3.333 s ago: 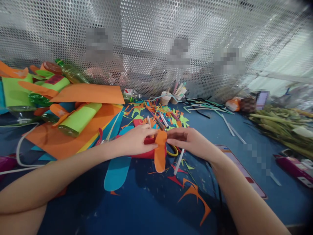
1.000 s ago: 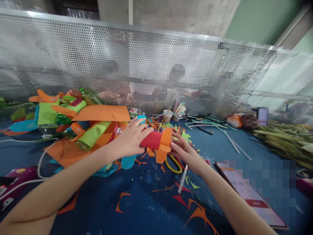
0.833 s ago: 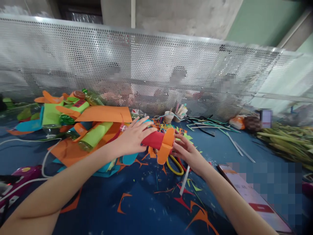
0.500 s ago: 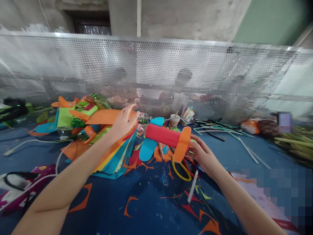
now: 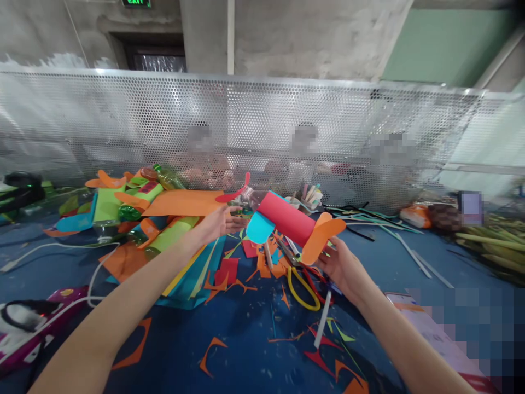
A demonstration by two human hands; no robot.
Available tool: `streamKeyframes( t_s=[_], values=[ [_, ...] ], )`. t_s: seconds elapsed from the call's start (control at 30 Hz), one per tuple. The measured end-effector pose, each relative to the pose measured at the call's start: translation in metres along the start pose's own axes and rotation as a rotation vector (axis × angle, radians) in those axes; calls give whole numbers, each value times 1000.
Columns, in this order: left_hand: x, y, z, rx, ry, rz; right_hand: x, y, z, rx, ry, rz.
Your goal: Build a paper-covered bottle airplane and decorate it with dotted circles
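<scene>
A craft made from a bottle wrapped in red paper hangs tilted above the blue table. It has a light blue wing, orange tail fins and a red propeller at the bottle's neck. My right hand grips it from below at the orange tail end. My left hand is stretched out palm up with its fingers apart, just left of the bottle's neck, and holds nothing.
Yellow-handled scissors, a white stick and paper scraps lie under the craft. Coloured sheets and wrapped bottles are piled at the left. A purple glue gun lies near left. Cups of sticks stand by the perforated screen. Green stalks lie at the right.
The craft rose off the table and tilted, with its tail toward me. My left hand let go of the red body and moved to the neck end. My view lifted.
</scene>
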State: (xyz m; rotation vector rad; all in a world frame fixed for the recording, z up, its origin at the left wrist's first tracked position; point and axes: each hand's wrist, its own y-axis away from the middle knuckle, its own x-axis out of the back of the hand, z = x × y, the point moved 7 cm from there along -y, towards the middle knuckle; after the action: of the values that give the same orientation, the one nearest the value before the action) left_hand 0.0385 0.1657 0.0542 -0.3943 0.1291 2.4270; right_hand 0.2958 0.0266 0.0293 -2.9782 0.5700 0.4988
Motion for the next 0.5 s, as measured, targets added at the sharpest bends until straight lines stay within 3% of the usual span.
streamKeyframes(
  t_s=[0.1,0.23,0.37,0.5],
  values=[
    [-14,0,-10,-65,-7,-10,-4,4,2,-39,-30,8],
    [-28,9,-12,-98,21,-67,-17,14,4,-60,-13,-81],
    [-30,10,-11,-98,81,-102,-21,16,4,-21,-7,-103],
    [-27,2,-22,-12,128,-77,-16,13,0,54,25,-92]
  ],
)
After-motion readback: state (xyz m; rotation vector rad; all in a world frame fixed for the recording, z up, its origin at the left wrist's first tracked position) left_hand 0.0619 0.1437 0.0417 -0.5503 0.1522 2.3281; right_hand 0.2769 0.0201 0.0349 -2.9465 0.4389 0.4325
